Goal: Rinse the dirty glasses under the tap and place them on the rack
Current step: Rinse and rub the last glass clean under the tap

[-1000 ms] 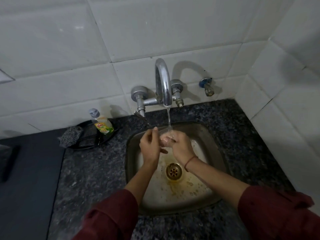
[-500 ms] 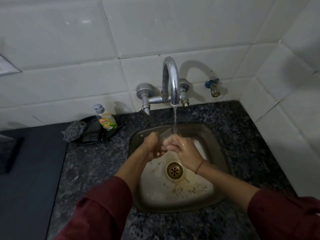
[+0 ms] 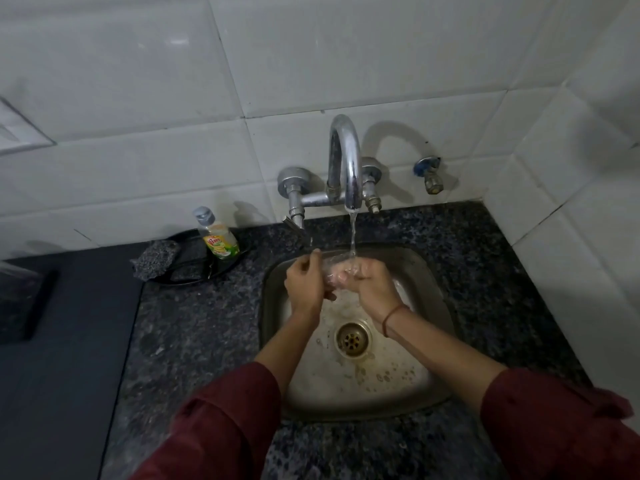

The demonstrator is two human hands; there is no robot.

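Observation:
A clear glass (image 3: 337, 268) lies on its side between my hands, over the steel sink (image 3: 434, 282), right under the running tap (image 3: 346, 161). Water falls from the spout onto the glass. My right hand (image 3: 372, 289) grips the glass from the right, fingers wrapped around it. My left hand (image 3: 304, 285) holds its left end, fingers curled against the rim. The glass is transparent and mostly hidden by my fingers. No rack is in view.
A dish-soap bottle (image 3: 218, 239) and a dark scrubber (image 3: 156, 261) sit on a black tray left of the sink. Speckled granite counter (image 3: 194, 334) surrounds the basin; a dark surface lies further left. A small wall valve (image 3: 431, 174) is right of the tap. Tiled walls close the back and right.
My hands have kept the glass under the stream, turning it slightly. The left hand's fingers shifted from pinching upward to curling around the glass end. The view has tilted a little.

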